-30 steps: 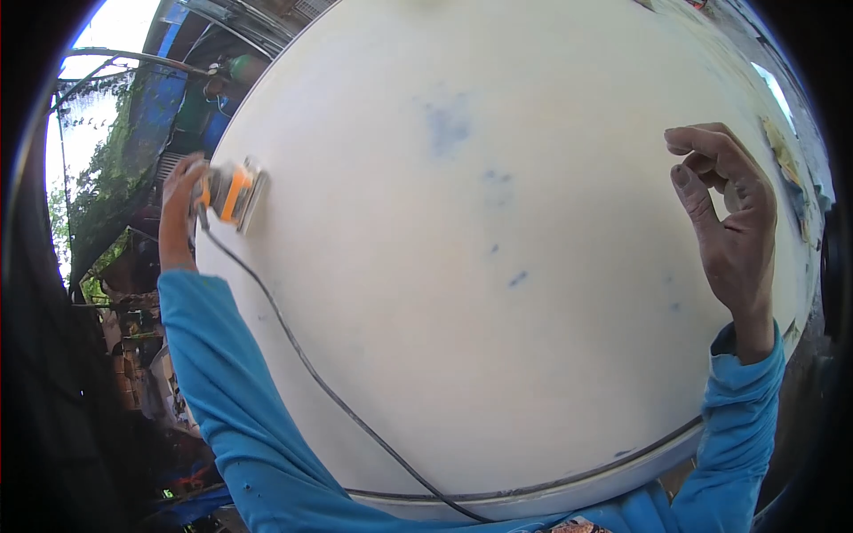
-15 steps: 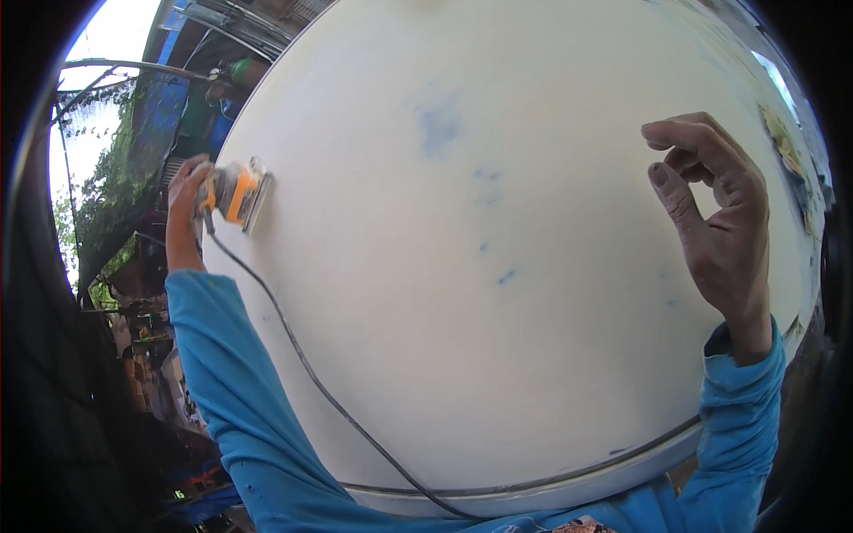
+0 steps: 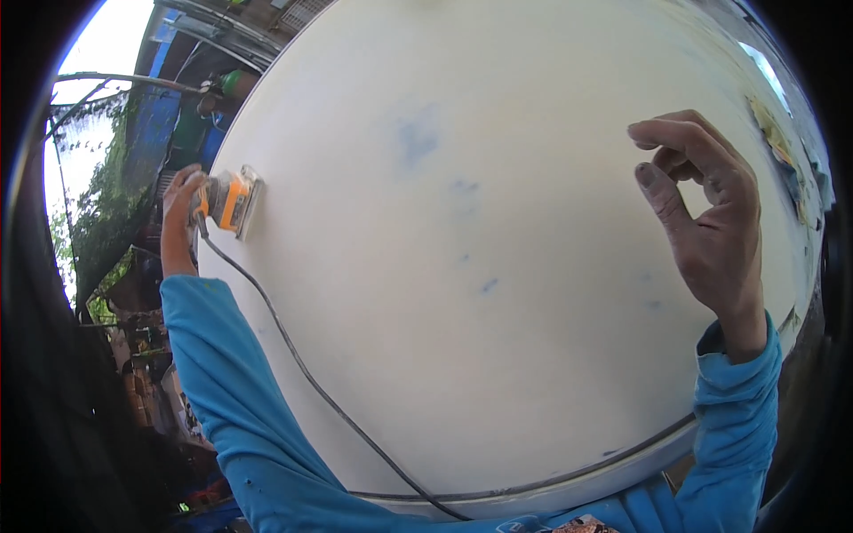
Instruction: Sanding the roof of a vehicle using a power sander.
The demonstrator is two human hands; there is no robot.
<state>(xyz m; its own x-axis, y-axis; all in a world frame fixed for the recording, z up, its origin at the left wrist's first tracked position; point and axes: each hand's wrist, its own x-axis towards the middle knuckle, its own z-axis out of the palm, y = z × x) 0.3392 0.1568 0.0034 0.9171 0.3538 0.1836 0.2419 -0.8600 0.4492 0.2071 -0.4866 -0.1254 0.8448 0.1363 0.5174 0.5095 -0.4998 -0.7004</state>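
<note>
My left fingers [image 3: 186,177] grip the orange-and-grey sander [image 3: 234,202] at the left edge of the broad, pale panel [image 3: 533,373]. Its cord [image 3: 306,373] curves down toward my body. My right fingers [image 3: 684,133] curl loosely over the panel's right side, tips apart. Bluish patches [image 3: 418,142] mark the panel's middle.

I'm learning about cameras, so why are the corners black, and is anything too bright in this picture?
Head view: the fisheye lens leaves dark corners; head view: the bright patch at upper left is washed white; head view: soft grey shading crosses the pale panel, and the sander looks fairly clear.
</note>
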